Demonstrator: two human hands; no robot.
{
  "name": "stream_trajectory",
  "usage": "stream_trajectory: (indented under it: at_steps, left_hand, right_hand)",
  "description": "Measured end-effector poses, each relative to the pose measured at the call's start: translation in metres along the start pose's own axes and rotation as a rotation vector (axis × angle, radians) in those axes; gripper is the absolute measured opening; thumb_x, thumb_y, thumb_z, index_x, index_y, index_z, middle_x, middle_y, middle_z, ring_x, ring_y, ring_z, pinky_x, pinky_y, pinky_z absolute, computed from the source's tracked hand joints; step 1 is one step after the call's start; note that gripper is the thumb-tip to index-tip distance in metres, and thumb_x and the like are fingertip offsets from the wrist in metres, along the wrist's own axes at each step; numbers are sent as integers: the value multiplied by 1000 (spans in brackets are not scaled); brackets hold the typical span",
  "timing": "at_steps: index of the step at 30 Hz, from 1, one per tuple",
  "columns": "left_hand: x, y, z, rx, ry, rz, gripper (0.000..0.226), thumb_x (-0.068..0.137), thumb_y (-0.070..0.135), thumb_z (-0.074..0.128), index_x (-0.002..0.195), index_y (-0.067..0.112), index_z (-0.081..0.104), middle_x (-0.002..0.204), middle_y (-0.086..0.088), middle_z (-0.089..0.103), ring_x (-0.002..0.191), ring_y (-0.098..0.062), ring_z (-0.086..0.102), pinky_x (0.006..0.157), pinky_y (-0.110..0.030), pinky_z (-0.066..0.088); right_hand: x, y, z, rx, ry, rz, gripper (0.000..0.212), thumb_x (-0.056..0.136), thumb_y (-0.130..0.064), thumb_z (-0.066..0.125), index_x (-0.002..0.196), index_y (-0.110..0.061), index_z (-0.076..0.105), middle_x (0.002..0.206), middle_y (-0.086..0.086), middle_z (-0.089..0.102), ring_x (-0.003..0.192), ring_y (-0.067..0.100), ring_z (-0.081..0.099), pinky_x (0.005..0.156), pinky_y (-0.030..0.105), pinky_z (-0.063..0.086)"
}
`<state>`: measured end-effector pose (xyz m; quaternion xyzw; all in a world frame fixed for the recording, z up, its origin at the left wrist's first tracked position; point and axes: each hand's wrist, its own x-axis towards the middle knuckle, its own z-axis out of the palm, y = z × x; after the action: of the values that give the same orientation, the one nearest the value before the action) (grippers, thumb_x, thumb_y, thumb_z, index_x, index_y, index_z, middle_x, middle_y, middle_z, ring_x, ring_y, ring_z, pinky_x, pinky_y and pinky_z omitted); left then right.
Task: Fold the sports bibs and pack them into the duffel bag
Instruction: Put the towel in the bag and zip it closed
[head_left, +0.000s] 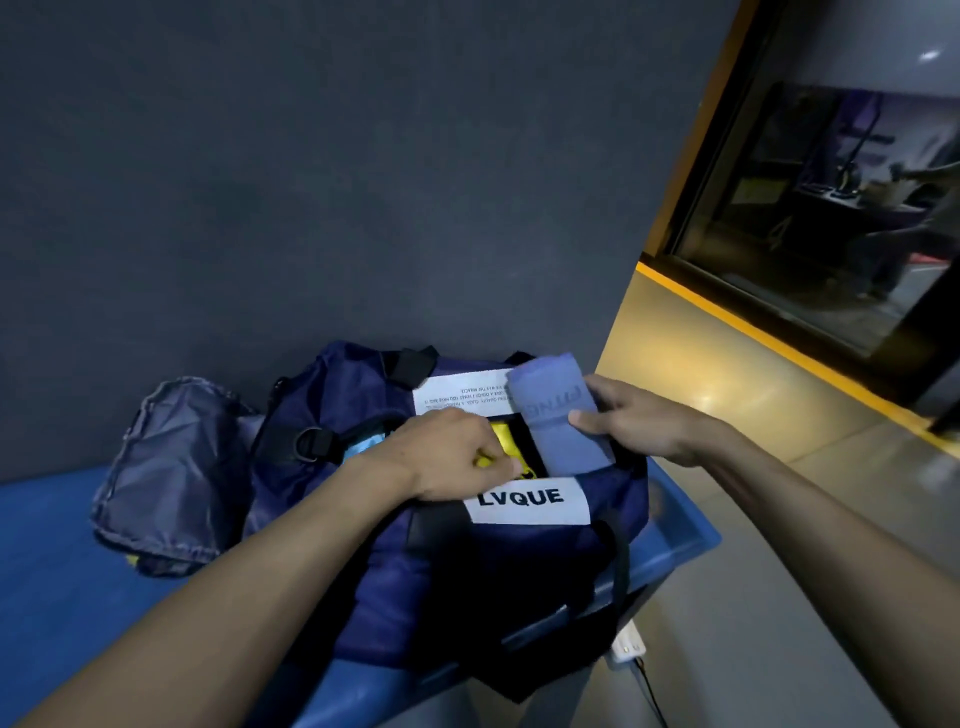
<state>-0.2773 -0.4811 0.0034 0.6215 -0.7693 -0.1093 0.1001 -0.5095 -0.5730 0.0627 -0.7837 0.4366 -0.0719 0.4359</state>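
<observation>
The navy duffel bag (457, 566) sits on a blue bench (67, 597) against a dark grey wall (311, 182), its top unzipped between 2 white labels, the nearer one reading LVQUE (527, 500). The person's right hand (644, 421) has its fingers wrapped round a folded blue bib (558, 415), whose lower end is already dipping into the opening at the right side. The left hand (447, 457) is curled at the near edge of the opening, pinching something yellow (501, 441) there, most likely a bib already packed, though I cannot tell whether it also holds the bag's lip.

I would say the packing is well along. The risk from here is the narrow mouth: if the left hand lets the edge sag, the blue bundle could catch on the rim and unfold as it is pushed down. The bag also hangs over the bench's right end, so a hard shove might tip it toward the floor. A crumpled navy cloth (161, 467) lies to the left, unfolded.
</observation>
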Motion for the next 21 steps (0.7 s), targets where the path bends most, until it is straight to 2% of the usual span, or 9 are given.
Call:
stream_trajectory:
  at_steps: [1, 3, 5, 7, 8, 10, 12, 15, 21]
  left_hand:
    - [1, -3, 0, -27, 22, -37, 71, 82, 78, 26, 79, 20, 66, 87, 3, 69, 86, -21, 63, 79, -41, 55]
    - [0, -4, -2, -58, 31, -81, 69, 85, 74, 25, 72, 14, 58, 81, 2, 66, 82, -24, 61, 78, -42, 54]
    - [0, -2, -5, -22, 14, -65, 53, 89, 63, 38, 82, 18, 65, 94, 5, 63, 92, -25, 61, 82, -42, 53]
    - [2, -1, -5, -26, 16, -41, 35, 91, 49, 58, 104, 18, 63, 111, 4, 60, 110, -28, 59, 88, -43, 51]
    - [3, -1, -5, -43, 10, -42, 43, 90, 45, 65, 120, 16, 59, 128, 0, 57, 122, -28, 55, 95, -42, 48]
    - [4, 0, -6, -80, -16, -61, 85, 87, 45, 72, 156, 16, 31, 165, -3, 25, 146, -21, 35, 113, -36, 38]
    - [7, -2, -7, -86, -23, -50, 104, 86, 47, 73, 163, 19, 9, 170, 2, 3, 152, -17, 23, 119, -31, 29]
    - [10, -6, -5, -97, -31, -42, 107, 85, 48, 74, 163, 21, 5, 170, 7, 5, 145, -19, 36, 117, -28, 30]
    - [12, -11, 3, -137, -2, -55, 108, 83, 48, 76, 163, 21, 7, 168, 7, 12, 138, -22, 43, 113, -29, 35]
  right_hand:
    - [-2, 3, -1, -40, -34, 25, 30, 105, -25, 53, 135, -26, 53, 121, -7, 69, 110, 12, 66, 90, 30, 55]
    - [-3, 5, -1, -90, -102, 72, 27, 103, -27, 57, 130, -29, 60, 119, -8, 72, 109, 13, 69, 97, 37, 54]
    - [2, 5, 2, -174, -125, 97, 20, 102, -28, 59, 120, -32, 66, 116, -10, 74, 107, 13, 70, 100, 39, 53]
    - [11, 4, 7, -326, -121, 144, 22, 100, -31, 58, 120, -39, 65, 121, -12, 71, 109, 13, 67, 104, 41, 49]
    - [15, 2, 10, -430, -128, 179, 31, 99, -33, 57, 128, -43, 59, 129, -12, 67, 114, 14, 64, 105, 40, 47]
    - [24, 0, 16, -636, -110, 249, 58, 97, -33, 52, 151, -43, 35, 148, -5, 53, 128, 22, 53, 105, 37, 41]
    - [31, -1, 22, -703, -8, 251, 65, 104, -29, 44, 161, -30, 14, 159, 6, 39, 140, 30, 42, 106, 35, 35]
    - [47, 11, 30, -543, 123, 235, 59, 110, -28, 32, 162, -19, 7, 165, 9, 27, 148, 30, 31, 113, 32, 28]
    - [67, 41, 46, -446, 99, 193, 54, 111, -26, 30, 162, -25, 14, 166, 5, 25, 151, 28, 28, 119, 33, 22]
